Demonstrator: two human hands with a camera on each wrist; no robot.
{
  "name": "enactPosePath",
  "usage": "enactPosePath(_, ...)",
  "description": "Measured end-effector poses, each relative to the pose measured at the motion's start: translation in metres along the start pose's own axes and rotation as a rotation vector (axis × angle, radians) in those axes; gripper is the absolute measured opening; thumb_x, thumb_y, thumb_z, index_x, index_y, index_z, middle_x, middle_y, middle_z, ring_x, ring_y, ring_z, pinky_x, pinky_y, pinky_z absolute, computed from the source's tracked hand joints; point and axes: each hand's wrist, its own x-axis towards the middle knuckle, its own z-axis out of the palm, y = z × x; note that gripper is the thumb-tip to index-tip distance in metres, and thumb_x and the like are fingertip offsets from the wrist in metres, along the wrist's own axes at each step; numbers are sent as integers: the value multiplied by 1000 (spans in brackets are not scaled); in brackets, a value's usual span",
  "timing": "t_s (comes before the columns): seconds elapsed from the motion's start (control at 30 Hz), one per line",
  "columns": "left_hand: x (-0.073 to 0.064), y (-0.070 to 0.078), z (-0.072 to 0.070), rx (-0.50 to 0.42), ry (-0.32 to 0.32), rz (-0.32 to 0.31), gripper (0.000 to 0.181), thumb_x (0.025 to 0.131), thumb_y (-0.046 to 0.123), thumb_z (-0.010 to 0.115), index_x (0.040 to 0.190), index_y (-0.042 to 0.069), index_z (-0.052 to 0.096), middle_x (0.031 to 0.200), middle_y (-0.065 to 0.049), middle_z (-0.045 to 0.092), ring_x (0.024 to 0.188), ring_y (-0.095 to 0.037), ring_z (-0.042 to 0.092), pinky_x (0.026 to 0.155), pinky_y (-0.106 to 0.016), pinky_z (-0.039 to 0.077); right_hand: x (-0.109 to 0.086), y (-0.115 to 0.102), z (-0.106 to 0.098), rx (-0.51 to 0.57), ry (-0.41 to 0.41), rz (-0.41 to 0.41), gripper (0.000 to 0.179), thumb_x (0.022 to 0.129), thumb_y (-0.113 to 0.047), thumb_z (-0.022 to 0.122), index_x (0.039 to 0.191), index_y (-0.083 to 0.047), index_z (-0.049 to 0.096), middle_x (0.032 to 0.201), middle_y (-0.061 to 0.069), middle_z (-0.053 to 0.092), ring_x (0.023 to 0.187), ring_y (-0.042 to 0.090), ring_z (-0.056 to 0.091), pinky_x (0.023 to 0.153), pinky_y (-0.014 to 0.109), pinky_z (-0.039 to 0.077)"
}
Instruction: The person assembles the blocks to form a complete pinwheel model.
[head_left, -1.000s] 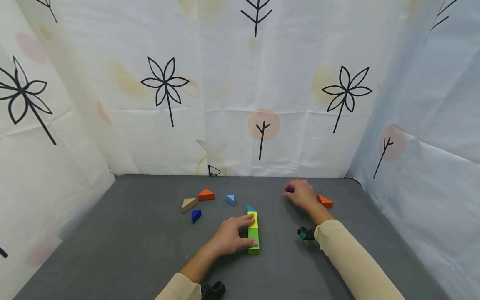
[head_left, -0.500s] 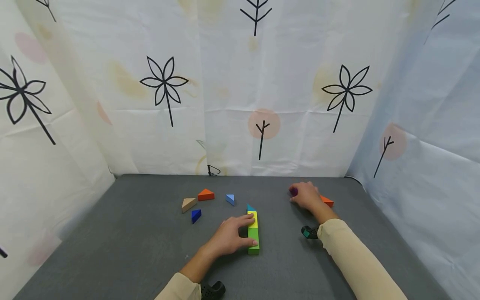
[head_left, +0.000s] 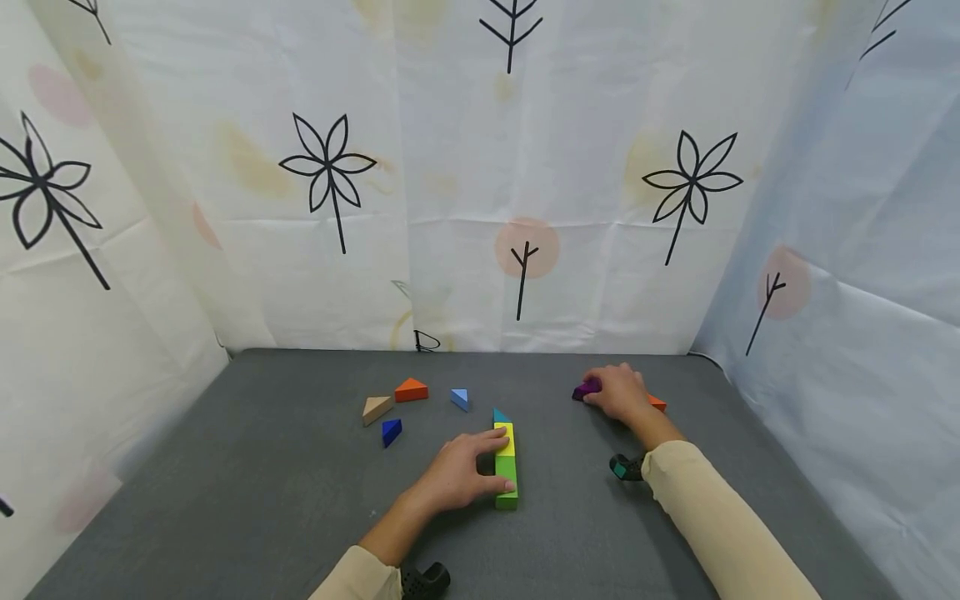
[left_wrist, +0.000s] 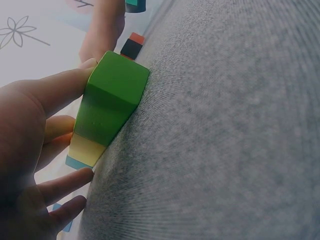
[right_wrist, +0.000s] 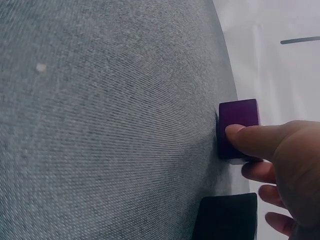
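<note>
A row of blocks lies on the grey table: a green block (head_left: 507, 502), a yellow block (head_left: 505, 428) and a teal triangular tip (head_left: 501, 415). My left hand (head_left: 457, 473) rests along the row, thumb on the green and forefinger on the yellow, fingers spread. In the left wrist view, the green block (left_wrist: 110, 95) shows its end face. At the far right, my right hand (head_left: 618, 393) pinches a purple block (head_left: 583, 390), which appears down at the table surface. In the right wrist view the thumb presses the purple block (right_wrist: 240, 112); the other fingertips are partly hidden.
An orange triangle block (head_left: 657, 403) sits partly hidden behind the right hand. Left of the row lie an orange triangle (head_left: 412, 391), a wooden triangle (head_left: 377, 409), a dark blue triangle (head_left: 392, 431) and a light blue triangle (head_left: 460, 400). Patterned cloth walls (head_left: 450, 167) border the table.
My right hand has shifted right and slightly nearer with the purple block, more of which now shows. It covers more of the orange block beside it. The left hand has not moved.
</note>
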Motion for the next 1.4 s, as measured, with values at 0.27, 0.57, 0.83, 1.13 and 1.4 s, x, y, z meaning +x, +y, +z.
enactPosePath(0.27,0,-1,1,-2,-6,-9,67,82,48,75,140,20,56,148,8,44,134,-30,40,107,-56,26,2,-13,-4,-4,67,-32,32,86,-26,76,113,-11,71,105,12,67,91,33,51,77,50,39)
enactPosePath(0.57,0,-2,1,2,-7,-17,67,81,49,75,139,20,57,148,9,44,132,-29,41,106,-55,27,7,-31,-2,9,133,-54,30,84,-26,78,110,-13,73,101,10,68,92,33,52,79,50,40)
enactPosePath(0.83,1,-1,1,1,-10,-19,67,82,51,74,139,20,57,148,9,45,132,-29,42,106,-56,28,10,-53,-1,16,142,-84,29,84,-27,78,109,-12,74,100,8,69,92,31,53,81,49,40)
enactPosePath(1.13,3,-1,-1,0,-12,-27,67,81,50,75,139,21,57,148,10,44,131,-27,42,106,-55,28,12,-79,8,7,145,-107,30,84,-30,78,109,-14,74,97,6,67,94,29,54,83,49,41)
enactPosePath(1.4,3,1,-2,3,-14,-15,66,81,49,76,138,20,58,148,8,45,131,-28,43,105,-57,28,10,-94,16,22,118,-100,31,85,-32,77,110,-15,73,98,5,67,91,26,52,83,47,40)
